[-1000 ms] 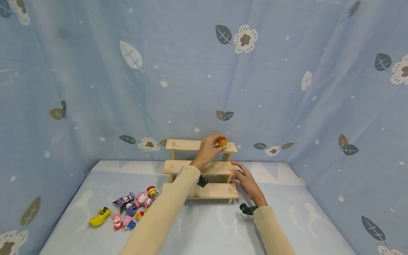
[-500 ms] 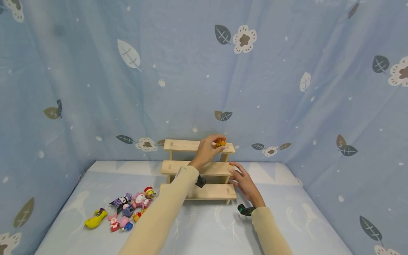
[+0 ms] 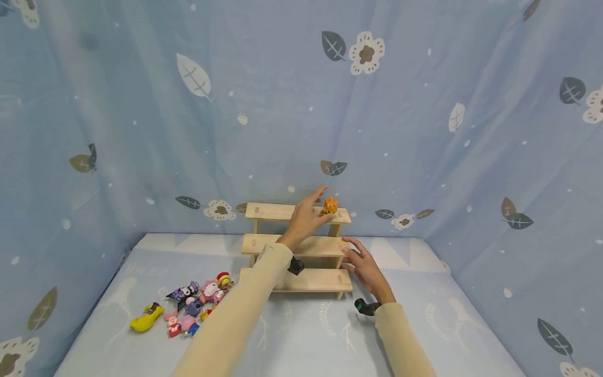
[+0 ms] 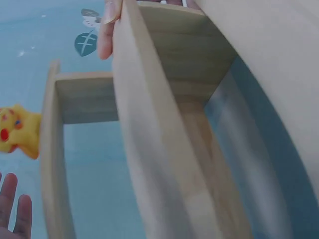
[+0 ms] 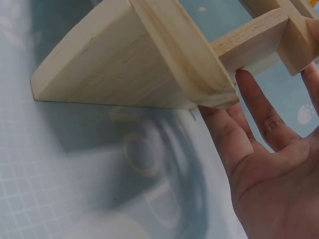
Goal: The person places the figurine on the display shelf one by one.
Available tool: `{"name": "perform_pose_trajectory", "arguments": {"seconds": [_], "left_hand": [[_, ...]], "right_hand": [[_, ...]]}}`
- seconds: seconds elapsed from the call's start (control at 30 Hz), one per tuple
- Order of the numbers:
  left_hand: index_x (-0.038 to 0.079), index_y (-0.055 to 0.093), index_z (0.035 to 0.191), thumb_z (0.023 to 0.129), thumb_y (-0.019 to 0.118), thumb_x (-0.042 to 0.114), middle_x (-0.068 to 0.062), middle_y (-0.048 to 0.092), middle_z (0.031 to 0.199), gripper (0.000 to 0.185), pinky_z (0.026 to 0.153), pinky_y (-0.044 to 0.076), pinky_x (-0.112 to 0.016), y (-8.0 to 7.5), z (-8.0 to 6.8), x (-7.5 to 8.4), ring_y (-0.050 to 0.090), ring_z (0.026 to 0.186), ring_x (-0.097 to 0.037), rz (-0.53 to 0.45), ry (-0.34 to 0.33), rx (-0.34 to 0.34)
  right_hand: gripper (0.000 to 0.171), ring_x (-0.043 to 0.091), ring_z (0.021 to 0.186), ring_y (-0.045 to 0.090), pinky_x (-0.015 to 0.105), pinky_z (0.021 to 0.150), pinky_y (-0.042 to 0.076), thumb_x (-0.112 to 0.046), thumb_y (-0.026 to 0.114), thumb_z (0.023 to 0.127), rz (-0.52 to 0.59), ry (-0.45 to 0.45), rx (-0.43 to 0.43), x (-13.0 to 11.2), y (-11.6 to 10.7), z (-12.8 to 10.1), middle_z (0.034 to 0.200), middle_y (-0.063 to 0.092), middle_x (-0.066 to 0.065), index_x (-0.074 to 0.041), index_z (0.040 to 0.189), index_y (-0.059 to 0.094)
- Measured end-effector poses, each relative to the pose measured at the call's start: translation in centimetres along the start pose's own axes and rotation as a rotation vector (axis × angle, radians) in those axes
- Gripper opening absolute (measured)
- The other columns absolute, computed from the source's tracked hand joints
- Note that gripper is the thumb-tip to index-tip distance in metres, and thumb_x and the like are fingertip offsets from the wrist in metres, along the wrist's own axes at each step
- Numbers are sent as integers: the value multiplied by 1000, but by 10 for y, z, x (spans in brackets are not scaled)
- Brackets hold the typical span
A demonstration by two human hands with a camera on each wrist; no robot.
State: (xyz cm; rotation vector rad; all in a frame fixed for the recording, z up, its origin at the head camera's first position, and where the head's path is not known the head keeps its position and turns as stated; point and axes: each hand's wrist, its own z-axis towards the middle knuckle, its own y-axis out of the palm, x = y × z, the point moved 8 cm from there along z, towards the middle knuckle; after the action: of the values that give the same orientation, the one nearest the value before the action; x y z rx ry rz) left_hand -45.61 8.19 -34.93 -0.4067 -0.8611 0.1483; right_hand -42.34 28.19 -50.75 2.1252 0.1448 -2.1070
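A small orange-and-yellow toy figurine (image 3: 331, 206) with a pointed top stands near the right end of the top step of a three-tier wooden display shelf (image 3: 278, 211). My left hand (image 3: 303, 221) is just left of it, fingers spread and apart from the toy. In the left wrist view the yellow figurine (image 4: 21, 130) shows a red cheek, with the left fingers (image 4: 23, 214) below it. At the shelf's right side, my right hand (image 3: 367, 269) holds the end of the middle step. The right wrist view has its fingers (image 5: 266, 117) among the wooden boards.
Several small figurines (image 3: 193, 306) lie grouped on the cloth-covered table (image 3: 301, 340) at the left. A yellow banana-shaped toy (image 3: 147, 318) lies at their left edge. A blue patterned curtain (image 3: 282, 104) hangs close behind the shelf.
The left hand has let go of the orange-and-yellow figurine; its fingers have opened and drawn off to the left. The toy now stands on the top step. The right hand keeps its place.
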Motion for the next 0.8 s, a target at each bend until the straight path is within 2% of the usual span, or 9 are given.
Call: {"name": "perform_pose_trajectory", "arguments": {"seconds": [0.17,0.33,0.4,0.57,0.7,0.8], "left_hand": [[17,46,155,87,85,18,-17,54,146,78,101,48,-57,-18,-4,4,53,128,-39,-53,7,21],[22,51,150,88,84,19,-8,59,139,71,98,50,-56,-32,-14,4,56,123,-31,-45,20,29],[23,52,150,89,83,19,-4,59,137,68,97,50,-56,-38,-20,4,56,120,-26,-34,22,19],[19,56,145,92,81,23,-4,61,133,59,97,48,-57,-60,-40,6,57,117,-28,-20,37,-6],[17,58,142,91,82,23,-7,63,130,56,92,50,-53,-81,-55,6,60,112,-30,8,83,20],[18,59,140,91,82,24,-9,64,129,54,90,50,-49,-94,-68,6,61,110,-28,30,91,26]], "right_hand": [[52,46,123,55,56,105,47,-32,62,105,2,8,3,0,0,1,137,55,18,-22,153,44],[52,49,127,52,57,106,46,-32,62,105,8,24,9,2,0,-1,135,54,17,-22,153,43],[53,49,127,51,57,107,45,-33,62,105,8,26,12,4,0,-1,135,54,17,-22,153,43],[51,47,125,53,54,105,48,-31,61,105,5,31,16,6,-1,-2,131,56,14,-22,153,43],[50,44,121,57,46,96,54,-29,60,106,0,15,17,3,-1,-3,131,57,14,-22,152,44],[50,43,122,57,43,93,56,-29,61,106,9,9,11,2,-1,-2,134,56,16,-23,152,45]]}}
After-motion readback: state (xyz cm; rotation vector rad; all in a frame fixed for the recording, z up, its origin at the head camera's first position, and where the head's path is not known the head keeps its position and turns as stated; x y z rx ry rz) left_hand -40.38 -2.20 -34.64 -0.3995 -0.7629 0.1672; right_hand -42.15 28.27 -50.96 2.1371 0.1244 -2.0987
